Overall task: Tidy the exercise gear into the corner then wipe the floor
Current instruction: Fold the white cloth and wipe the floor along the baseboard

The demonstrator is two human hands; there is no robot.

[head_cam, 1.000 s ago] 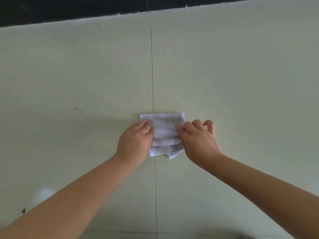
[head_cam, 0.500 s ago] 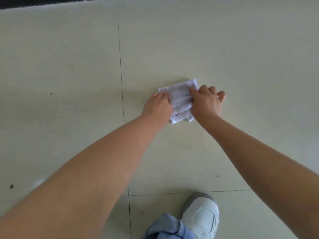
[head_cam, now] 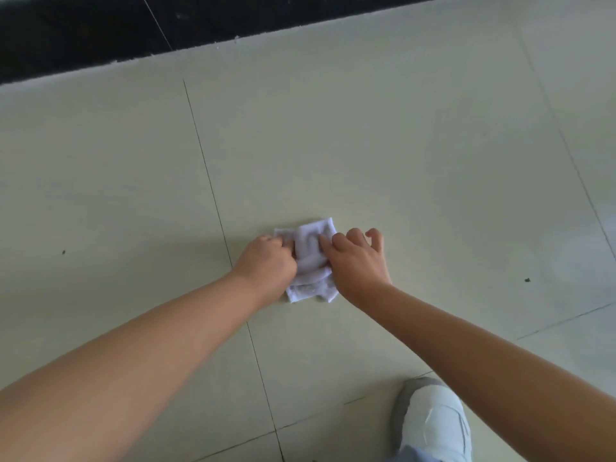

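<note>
A small white cloth (head_cam: 311,258) lies on the pale tiled floor (head_cam: 416,168), just right of a tile joint. It is bunched up between my two hands. My left hand (head_cam: 266,265) grips its left edge with curled fingers. My right hand (head_cam: 358,261) holds its right side, the forefinger lying on top and the other fingers curled and raised off the floor. The cloth's lower edge sticks out below both hands. No exercise gear is in view.
A black skirting strip (head_cam: 100,31) runs along the far edge of the floor. My white shoe (head_cam: 433,425) stands at the bottom right. Small dark specks (head_cam: 527,280) lie on the tiles at the right and far left.
The cloth lay flat under both hands; now it is pushed together into a bunch between them. Both hands have curled more tightly round it.
</note>
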